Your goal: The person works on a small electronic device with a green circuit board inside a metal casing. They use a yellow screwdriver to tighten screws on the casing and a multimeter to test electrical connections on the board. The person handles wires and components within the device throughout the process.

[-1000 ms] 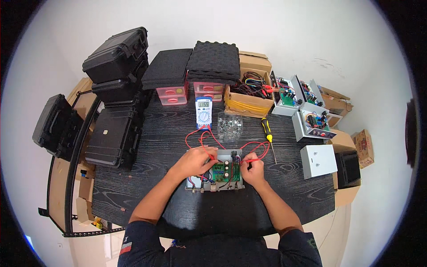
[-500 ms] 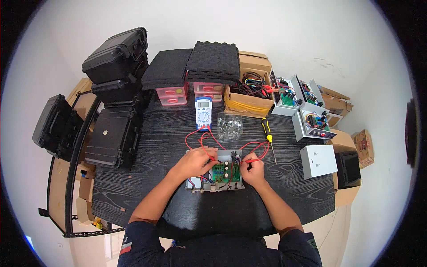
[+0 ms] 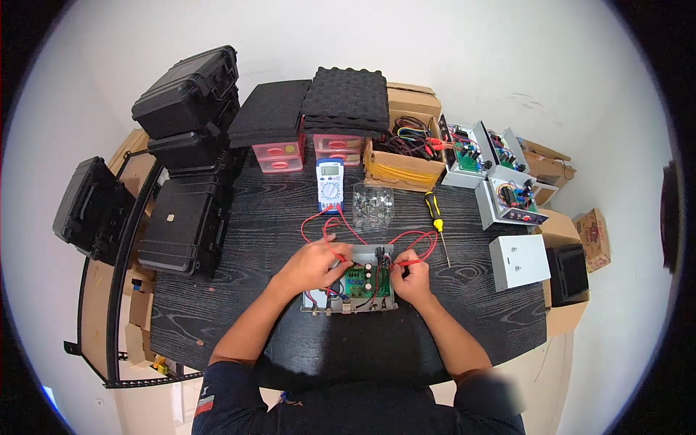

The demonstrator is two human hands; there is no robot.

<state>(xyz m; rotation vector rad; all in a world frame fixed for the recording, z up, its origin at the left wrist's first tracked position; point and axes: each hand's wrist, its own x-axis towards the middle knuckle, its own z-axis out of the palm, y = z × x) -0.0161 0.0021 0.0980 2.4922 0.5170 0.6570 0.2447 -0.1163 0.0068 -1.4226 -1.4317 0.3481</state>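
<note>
A grey metal enclosure (image 3: pixel 316 297) lies open on the table before me, with a green circuit board (image 3: pixel 357 283) and coloured wires inside. My left hand (image 3: pixel 317 266) is closed on a red test probe (image 3: pixel 341 257) over the enclosure's far left part. At its right side, my right hand (image 3: pixel 412 281) pinches another red test probe (image 3: pixel 410 262), pointing inward. Both tips are too small to make out. Red leads run from the probes to a blue-and-white multimeter (image 3: pixel 330 185) beyond the enclosure; its display is unreadable.
A clear tray (image 3: pixel 373 206) of small parts sits beside the multimeter, and a yellow-and-black screwdriver (image 3: pixel 435 214) lies to its right. Several opened electronics units (image 3: pixel 511 203) and a closed white box (image 3: pixel 520 262) line the right. Black cases (image 3: pixel 181 221) stand left; a cable-filled cardboard box (image 3: pixel 404 170) is behind.
The fingers of my left hand have shifted slightly, and more of its red probe shows. My right hand stays almost in place.
</note>
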